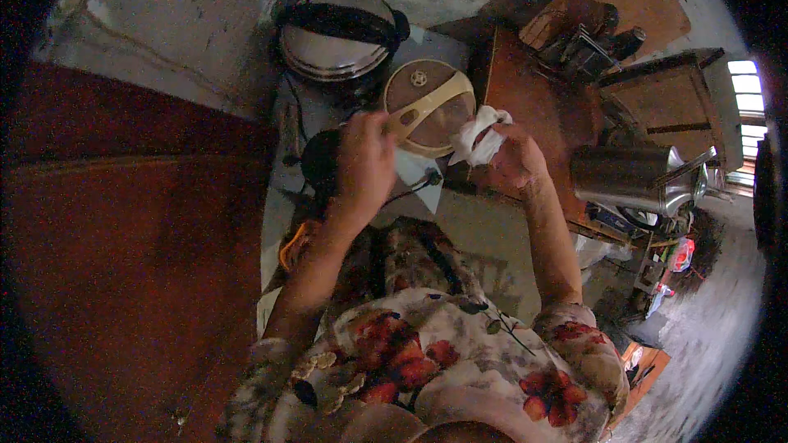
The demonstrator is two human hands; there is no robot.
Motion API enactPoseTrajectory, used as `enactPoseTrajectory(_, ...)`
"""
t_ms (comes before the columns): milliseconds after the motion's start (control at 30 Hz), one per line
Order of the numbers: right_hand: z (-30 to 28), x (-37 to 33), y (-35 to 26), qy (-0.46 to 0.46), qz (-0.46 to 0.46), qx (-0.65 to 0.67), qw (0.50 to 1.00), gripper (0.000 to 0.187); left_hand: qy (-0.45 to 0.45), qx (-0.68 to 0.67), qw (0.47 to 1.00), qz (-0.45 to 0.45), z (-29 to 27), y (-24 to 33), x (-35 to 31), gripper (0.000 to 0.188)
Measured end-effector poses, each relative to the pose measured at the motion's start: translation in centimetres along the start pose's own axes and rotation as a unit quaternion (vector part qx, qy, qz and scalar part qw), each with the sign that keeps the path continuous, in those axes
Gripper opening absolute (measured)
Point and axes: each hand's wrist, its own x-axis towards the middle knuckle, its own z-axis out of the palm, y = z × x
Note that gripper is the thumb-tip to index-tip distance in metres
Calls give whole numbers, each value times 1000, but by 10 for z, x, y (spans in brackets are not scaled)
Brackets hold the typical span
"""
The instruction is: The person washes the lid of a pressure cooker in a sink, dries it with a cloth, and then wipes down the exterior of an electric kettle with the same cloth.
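Note:
My left hand point(366, 156) is closed at the left end of the cream handle on a round lid. The lid point(447, 119) has a cream rim, a see-through brownish middle and a small round vent near its far edge. It is tilted up in front of me. At its right edge, my right hand point(517, 156) is closed on a crumpled white cloth point(480, 139). The cloth meets or nearly meets the rim; I cannot tell which. My left fingers are slightly blurred and partly hidden.
A silver electric pan point(336, 45) with black handles stands on the pale table point(423, 37) at the back. A black cord ends in a plug point(431, 176). A dark red panel point(139, 279) fills the left. On the right are a brown wooden top point(525, 90) and a metal canister point(620, 176).

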Motion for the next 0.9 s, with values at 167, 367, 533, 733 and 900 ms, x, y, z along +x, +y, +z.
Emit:
enactPoseTrajectory(167,-13,24,-59,-169,7,125,978,38,-142,142,977,69,113,3,50,71)
enactPoseTrajectory(367,-55,135,-85,-48,-73,-22,996,23,-209,194,958,19,130,-22,7,69)
enactPoseTrajectory(533,-20,222,-53,112,-20,-65,991,19,-306,165,925,-156,85,30,-27,57)
enactPoseTrajectory(733,-63,373,-8,304,90,-144,937,22,-132,324,937,3,40,-3,96,40)
enactPoseTrajectory(900,-91,400,48,128,42,-68,989,27,-91,424,893,118,14,-78,165,51)
